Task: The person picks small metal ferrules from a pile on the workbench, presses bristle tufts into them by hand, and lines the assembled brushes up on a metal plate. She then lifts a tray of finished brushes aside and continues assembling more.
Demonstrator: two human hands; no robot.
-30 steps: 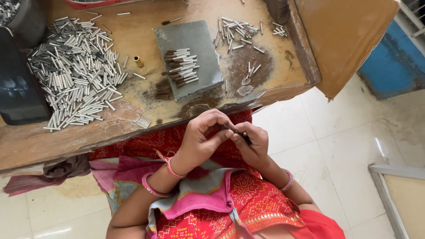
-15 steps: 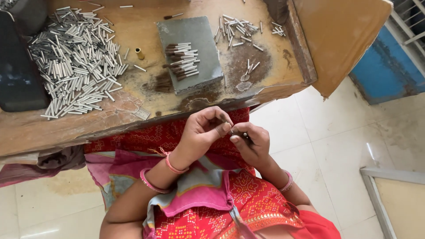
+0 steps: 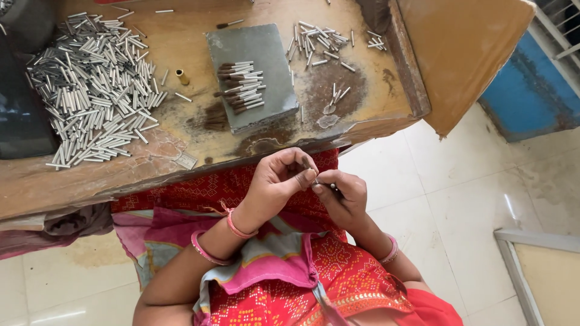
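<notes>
My left hand (image 3: 279, 181) is up in front of me, just under the edge of the wooden table (image 3: 181, 163). Its fingers are curled in and pinched together at the tips. My right hand (image 3: 341, 196) is right beside it, and the two hands touch at the fingertips. The right fingers are curled shut around a small thin metal tube (image 3: 326, 184). The tube pokes out toward my left hand. I cannot tell what my left fingers pinch, because it is too small to see. Both hands are over my lap, above my red cloth (image 3: 284, 271).

On the table there is a grey block (image 3: 251, 51). A little row of tubes with dark tips (image 3: 241, 87) lies on it. To the left is a big heap of shiny tubes (image 3: 90, 84). To the right of the block is a small bunch of tubes (image 3: 317, 39).

A moment ago my hands were in almost the same spot, close together and pinching. Now my left fingers are bent a bit more over the tube end. The heap and the row on the block have not changed.
</notes>
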